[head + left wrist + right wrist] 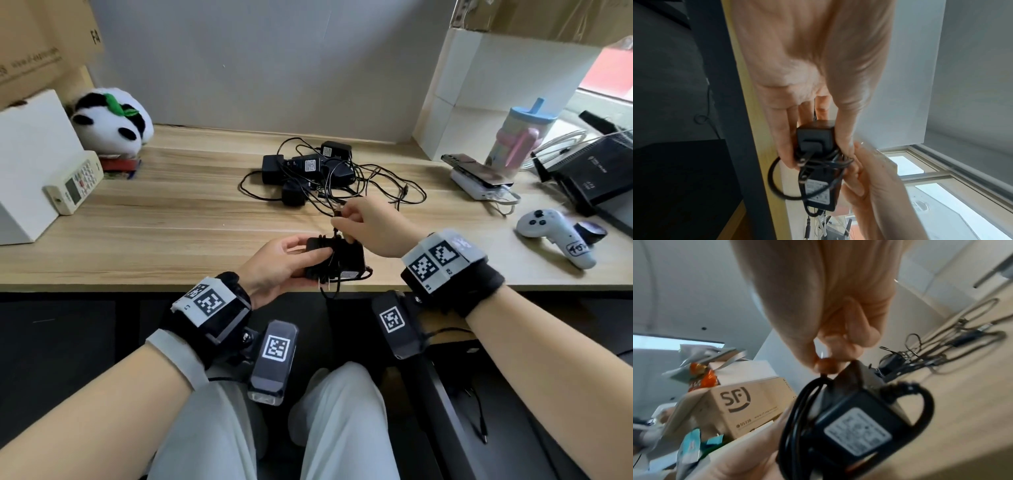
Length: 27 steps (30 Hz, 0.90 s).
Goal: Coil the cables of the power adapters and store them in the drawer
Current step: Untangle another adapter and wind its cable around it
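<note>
A black power adapter with a white label hovers over the desk's front edge, its cable wound around the body. My left hand grips the adapter, thumb on top and fingers underneath. Just above it, my right hand pinches the loose end of the cable between thumb and fingertips. In the right wrist view the adapter fills the lower middle. Several more black adapters lie in a tangle of thin cables at the desk's middle. No drawer shows.
The wooden desk carries a white box with a remote and a panda plush at left. At right sit a phone on a power bank, a cup, a white game controller and black devices.
</note>
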Motion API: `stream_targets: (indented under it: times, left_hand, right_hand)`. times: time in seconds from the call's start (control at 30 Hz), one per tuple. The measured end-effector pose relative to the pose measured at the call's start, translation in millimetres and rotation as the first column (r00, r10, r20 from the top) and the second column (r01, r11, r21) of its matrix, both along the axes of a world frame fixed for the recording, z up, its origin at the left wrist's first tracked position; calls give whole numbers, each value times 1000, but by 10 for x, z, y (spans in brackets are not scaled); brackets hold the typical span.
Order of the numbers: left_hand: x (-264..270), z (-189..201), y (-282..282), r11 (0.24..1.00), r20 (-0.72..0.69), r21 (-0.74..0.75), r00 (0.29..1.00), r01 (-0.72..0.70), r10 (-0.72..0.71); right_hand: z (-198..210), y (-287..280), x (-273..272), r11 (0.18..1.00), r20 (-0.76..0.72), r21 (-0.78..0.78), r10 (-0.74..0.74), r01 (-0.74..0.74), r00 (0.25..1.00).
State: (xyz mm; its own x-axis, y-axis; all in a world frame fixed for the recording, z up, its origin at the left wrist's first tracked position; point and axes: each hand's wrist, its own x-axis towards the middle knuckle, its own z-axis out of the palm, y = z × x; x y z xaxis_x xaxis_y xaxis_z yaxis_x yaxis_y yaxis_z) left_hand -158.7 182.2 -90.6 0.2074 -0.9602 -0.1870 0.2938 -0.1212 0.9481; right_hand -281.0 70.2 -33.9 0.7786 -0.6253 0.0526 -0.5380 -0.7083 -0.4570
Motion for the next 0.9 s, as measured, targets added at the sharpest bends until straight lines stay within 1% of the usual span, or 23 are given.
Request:
stream_targets:
  times: [0.07, 0.13, 0.23, 0.3, 0.37, 0.43, 0.53, 0.6, 0.63, 0.7, 0.77, 0.83, 0.9]
  left_hand:
    - [-19, -26, 31, 1000, 6, -5, 1000, -1, 1]
    - [-44, -37, 47, 1000, -5, -10, 1000, -10, 10]
    - [-72, -17, 66, 999, -66, -26, 998, -23, 21]
    - [-106, 7, 78, 999, -75, -37, 997, -16, 13]
    - [-145, 40, 86, 998, -78, -61, 997, 2, -7]
    - [-194, 78, 94, 996, -71, -89, 997, 26, -33]
    - [-282, 107, 109, 991, -59, -119, 996, 60, -67]
    - [-357, 117, 98, 989, -42, -126, 995, 84, -90]
    - [-397, 123, 83, 987, -23, -126, 995, 96, -99]
    - [-475, 145, 44, 985, 6, -131, 994, 113, -114]
    - [-567, 173, -6, 983, 12, -136, 993, 121, -120]
    - [-663, 195, -56, 983, 10, -140, 993, 115, -114]
    - [-784, 216, -117, 985, 0, -138, 995, 103, -104]
  right_hand:
    - [-80, -67, -68, 990, 113, 100, -106, 95, 988]
    - [-110, -121, -150, 977, 194, 156, -176, 147, 965]
    - [-117, -161, -223, 959, 278, 199, -254, 203, 926]
    - [-130, -157, -236, 943, 325, 236, -305, 235, 895]
    - [-161, -152, -247, 931, 332, 274, -327, 241, 885]
    - [-207, -148, -286, 906, 287, 351, -344, 236, 894]
    - [-261, -108, -398, 800, 209, 568, -367, 193, 907]
    - [-256, -67, -521, 732, 178, 660, -375, 173, 910]
    - [-248, -45, -590, 714, 176, 682, -371, 159, 912]
    - [-205, 1, -733, 736, 200, 667, -321, 111, 926]
    - [-171, 37, -886, 771, 289, 635, -285, 39, 914]
    - [-155, 88, -1055, 763, 372, 647, -310, -5, 875]
    - [-179, 115, -1254, 730, 401, 683, -374, -1, 837]
